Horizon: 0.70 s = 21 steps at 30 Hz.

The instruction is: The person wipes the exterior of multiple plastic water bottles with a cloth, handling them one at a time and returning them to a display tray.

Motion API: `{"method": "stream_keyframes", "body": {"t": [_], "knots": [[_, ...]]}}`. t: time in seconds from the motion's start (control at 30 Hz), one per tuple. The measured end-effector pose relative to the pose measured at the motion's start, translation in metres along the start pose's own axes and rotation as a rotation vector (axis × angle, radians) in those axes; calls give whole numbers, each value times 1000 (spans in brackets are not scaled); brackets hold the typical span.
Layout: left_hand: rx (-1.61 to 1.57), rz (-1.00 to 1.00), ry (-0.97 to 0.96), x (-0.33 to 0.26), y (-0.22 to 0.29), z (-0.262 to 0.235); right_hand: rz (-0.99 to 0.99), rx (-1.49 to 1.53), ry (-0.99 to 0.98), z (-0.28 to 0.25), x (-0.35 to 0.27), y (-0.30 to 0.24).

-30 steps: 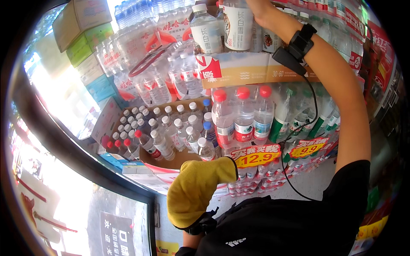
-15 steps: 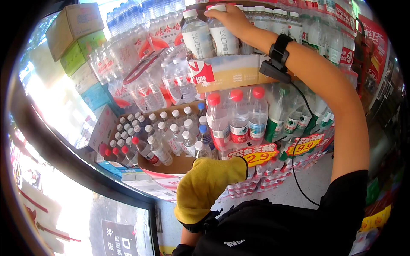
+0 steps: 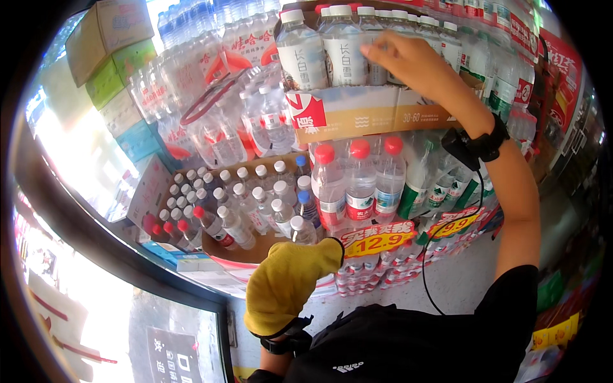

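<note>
My right hand (image 3: 408,60) is over the front of an open cardboard tray (image 3: 367,115) of white-labelled, white-capped bottles. Its fingers are bent and apart, with nothing seen in them. Its fingertips are beside a white-labelled bottle (image 3: 345,54) in the front row; whether they touch it I cannot tell. A yellow cloth (image 3: 281,287) with dark edging covers my left hand, so its fingers are hidden. That cloth is at the near edge of a lower open carton (image 3: 230,255) of small bottles, close to a white-capped bottle (image 3: 300,230).
Large red-capped bottles (image 3: 361,185) stand below the tray, with green-labelled bottles (image 3: 415,188) to their right. Yellow and red price signs (image 3: 377,239) stick out in front. Shrink-wrapped water packs (image 3: 217,121) and stacked boxes (image 3: 115,38) are at the left. A black cable (image 3: 424,268) hangs from my right wrist.
My right hand has left the cap of a front white-labelled bottle and moved right and lower. My left hand with the yellow cloth has shifted slightly left.
</note>
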State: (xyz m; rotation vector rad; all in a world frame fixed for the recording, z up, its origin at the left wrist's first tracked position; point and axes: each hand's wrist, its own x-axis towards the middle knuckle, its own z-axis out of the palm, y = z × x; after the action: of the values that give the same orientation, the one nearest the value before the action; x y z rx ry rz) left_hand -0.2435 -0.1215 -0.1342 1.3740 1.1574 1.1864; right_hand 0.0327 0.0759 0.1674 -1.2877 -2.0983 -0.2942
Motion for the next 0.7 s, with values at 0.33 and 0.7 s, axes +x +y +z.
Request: {"method": "stream_keyframes", "body": {"t": [0.33, 0.7], "knots": [[-13, -29, 5, 9, -4, 22, -10, 87, -237, 49, 29, 8], [-28, -13, -8, 20, 1, 27, 68, 304, -409, 46, 39, 19]]}}
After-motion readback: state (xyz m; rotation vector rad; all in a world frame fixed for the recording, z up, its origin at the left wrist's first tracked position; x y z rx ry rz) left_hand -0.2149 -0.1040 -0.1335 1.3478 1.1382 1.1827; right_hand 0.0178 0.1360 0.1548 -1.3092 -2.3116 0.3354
